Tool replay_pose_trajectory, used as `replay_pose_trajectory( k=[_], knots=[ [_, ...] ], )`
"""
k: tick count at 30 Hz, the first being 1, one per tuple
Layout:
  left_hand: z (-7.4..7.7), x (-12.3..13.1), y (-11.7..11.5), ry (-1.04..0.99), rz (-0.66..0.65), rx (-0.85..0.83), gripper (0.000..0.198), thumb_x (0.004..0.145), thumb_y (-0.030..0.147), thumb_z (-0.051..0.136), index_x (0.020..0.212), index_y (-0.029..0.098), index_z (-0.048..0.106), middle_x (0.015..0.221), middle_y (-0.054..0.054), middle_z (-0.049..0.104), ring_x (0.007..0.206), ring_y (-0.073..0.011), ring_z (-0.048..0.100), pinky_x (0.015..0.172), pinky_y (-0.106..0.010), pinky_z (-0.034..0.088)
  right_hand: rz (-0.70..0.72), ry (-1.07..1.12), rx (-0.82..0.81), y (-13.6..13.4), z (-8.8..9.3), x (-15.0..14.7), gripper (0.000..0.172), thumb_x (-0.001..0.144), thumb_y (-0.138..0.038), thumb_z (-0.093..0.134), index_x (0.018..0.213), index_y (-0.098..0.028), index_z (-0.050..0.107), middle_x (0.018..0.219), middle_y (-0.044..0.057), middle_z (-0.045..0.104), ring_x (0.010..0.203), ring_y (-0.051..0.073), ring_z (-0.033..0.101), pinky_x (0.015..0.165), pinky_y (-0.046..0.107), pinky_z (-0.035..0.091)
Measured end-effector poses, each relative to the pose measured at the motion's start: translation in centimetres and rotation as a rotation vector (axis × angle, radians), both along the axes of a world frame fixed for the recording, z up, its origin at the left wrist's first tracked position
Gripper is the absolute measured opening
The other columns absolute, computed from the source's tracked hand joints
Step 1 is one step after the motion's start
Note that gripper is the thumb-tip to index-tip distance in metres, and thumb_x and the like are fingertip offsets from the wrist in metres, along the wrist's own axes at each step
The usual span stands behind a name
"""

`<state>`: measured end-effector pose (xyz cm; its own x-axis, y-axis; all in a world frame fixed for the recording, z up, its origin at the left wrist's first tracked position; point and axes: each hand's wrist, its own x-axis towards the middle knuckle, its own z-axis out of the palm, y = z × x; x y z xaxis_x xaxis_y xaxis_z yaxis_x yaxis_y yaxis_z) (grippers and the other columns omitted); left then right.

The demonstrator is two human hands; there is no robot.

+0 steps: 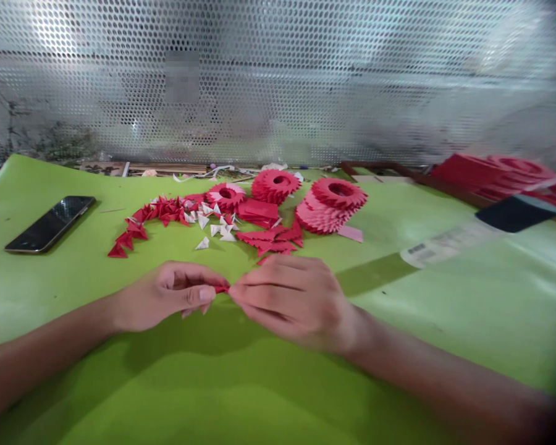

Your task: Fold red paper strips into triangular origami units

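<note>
Between my two hands, above the green sheet, is a small piece of folded red paper [222, 288]. My left hand [169, 293] pinches its left end between thumb and fingers. The fingers of my right hand [290, 300] close over its right end and hide part of it. Just beyond my hands lie flat red paper pieces [273, 238] and a stack of red paper [258, 212]. White folded triangles [217, 227] are scattered beside them, and red folded triangles [167, 210] form a curved row to the left.
Behind the triangles stand ringed paper stacks, one red [275, 185] and one pink and red [331, 207]. A phone [50, 224] lies at left. At right are a white tube with a black cap [456, 241] and more red paper [486, 176]. A perforated metal panel [278, 117] rises behind.
</note>
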<state>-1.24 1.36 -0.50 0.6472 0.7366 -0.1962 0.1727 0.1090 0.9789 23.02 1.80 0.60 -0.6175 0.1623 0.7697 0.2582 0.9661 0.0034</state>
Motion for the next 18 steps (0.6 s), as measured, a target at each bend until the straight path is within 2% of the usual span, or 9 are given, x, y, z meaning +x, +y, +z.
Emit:
replay_pose_trajectory(
  k=[5,11,14,18],
  knots=[
    [0.12,0.29,0.04,0.003,0.021,-0.011,0.034,0.089,0.044,0.066,0.109,0.016,0.069,0.074,0.002,0.058,0.061,-0.0095,0.048,0.054,-0.021,0.039,-0.040,-0.077,0.082,0.03,-0.14,0.41,0.008,0.084,-0.011,0.074,0.092,-0.014,0.071,0.090,0.000,0.077,0.073,0.011,0.067,0.061,0.026,0.055],
    [0.39,0.44,0.05,0.036,0.034,-0.024,0.038,0.087,0.046,0.066,0.109,0.016,0.068,0.074,0.001,0.059,0.060,-0.0100,0.048,0.053,-0.022,0.038,-0.076,-0.102,0.095,0.05,-0.13,0.57,0.010,0.085,-0.013,0.074,0.094,-0.015,0.072,0.091,-0.001,0.077,0.071,0.011,0.067,0.060,0.026,0.055],
    [0.40,0.29,0.04,0.069,0.011,-0.010,0.038,0.089,0.046,0.065,0.112,0.016,0.067,0.076,0.001,0.061,0.063,-0.0110,0.050,0.055,-0.022,0.039,-0.031,-0.096,0.063,0.23,0.09,0.38,0.009,0.086,-0.012,0.073,0.094,-0.014,0.073,0.090,0.001,0.078,0.073,0.012,0.069,0.061,0.025,0.055],
    [0.38,0.31,-0.06,0.089,-0.073,0.046,0.031,0.092,0.043,0.063,0.108,0.018,0.069,0.080,-0.001,0.063,0.067,-0.0115,0.052,0.058,-0.022,0.039,0.074,-0.063,-0.066,0.52,0.12,-0.04,0.005,0.090,-0.013,0.069,0.091,-0.014,0.074,0.087,0.002,0.078,0.073,0.012,0.070,0.064,0.026,0.054]
  ],
)
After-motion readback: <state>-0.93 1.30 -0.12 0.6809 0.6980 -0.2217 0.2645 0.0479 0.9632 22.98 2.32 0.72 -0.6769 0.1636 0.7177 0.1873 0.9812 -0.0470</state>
